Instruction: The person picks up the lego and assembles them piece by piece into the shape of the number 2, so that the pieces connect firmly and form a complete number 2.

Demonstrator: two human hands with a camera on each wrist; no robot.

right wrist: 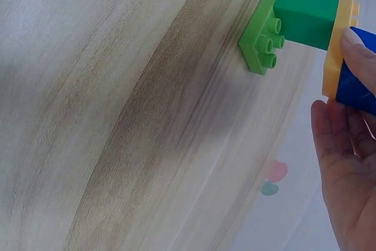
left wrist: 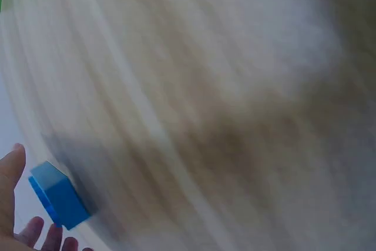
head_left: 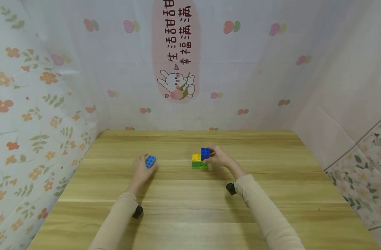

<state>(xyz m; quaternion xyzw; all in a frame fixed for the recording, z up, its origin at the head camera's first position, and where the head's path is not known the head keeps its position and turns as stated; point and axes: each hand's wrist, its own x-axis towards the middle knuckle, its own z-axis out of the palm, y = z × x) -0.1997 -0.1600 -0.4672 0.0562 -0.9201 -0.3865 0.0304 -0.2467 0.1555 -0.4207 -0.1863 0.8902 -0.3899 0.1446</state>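
Note:
My right hand [head_left: 220, 158] pinches a dark blue block [head_left: 205, 152] between thumb and fingers. That block sits over one end of a yellow plate [right wrist: 332, 57], whose other end caps a dark green block [right wrist: 306, 11]. Under the green block is a light green plate [right wrist: 258, 42] with bare studs showing. To the left, my left hand [head_left: 142, 170] is spread around a lighter blue block [head_left: 150, 161], studs upward in the head view. In the left wrist view, fingertips lie right at that block's [left wrist: 61, 198] edge and the thumb stands apart.
Both hands are over a wood-grain table [head_left: 184, 211]. A white printed cloth [head_left: 121, 86] hangs behind its far edge, with a floral curtain [head_left: 37, 125] along the left. Each wrist carries a black camera, such as the right wrist camera [head_left: 231, 189].

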